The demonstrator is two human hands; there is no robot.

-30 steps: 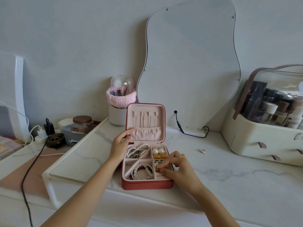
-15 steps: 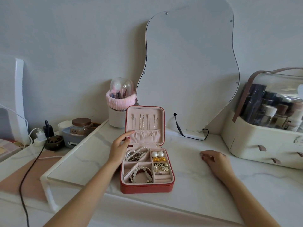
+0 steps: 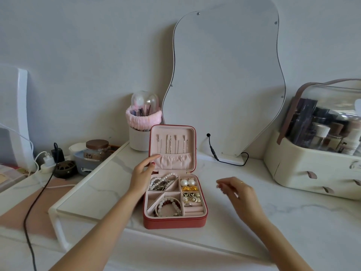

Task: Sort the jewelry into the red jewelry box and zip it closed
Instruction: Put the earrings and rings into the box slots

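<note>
Red and lying open on the white marble shelf, the jewelry box is showing its pink lining, with pearls, earrings and bracelets sitting in its compartments. The left hand is resting against the box's left side, fingers straight, the fingertips touching the upright lid. The right hand is hovering right of the box, fingers loosely curled; whether they are pinching anything I cannot tell.

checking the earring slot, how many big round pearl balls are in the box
2. The pearl balls sit side by side in the back-right compartment of the red jewelry box: one on the left, one on the right, above gold pieces. Others may be hidden.
</note>
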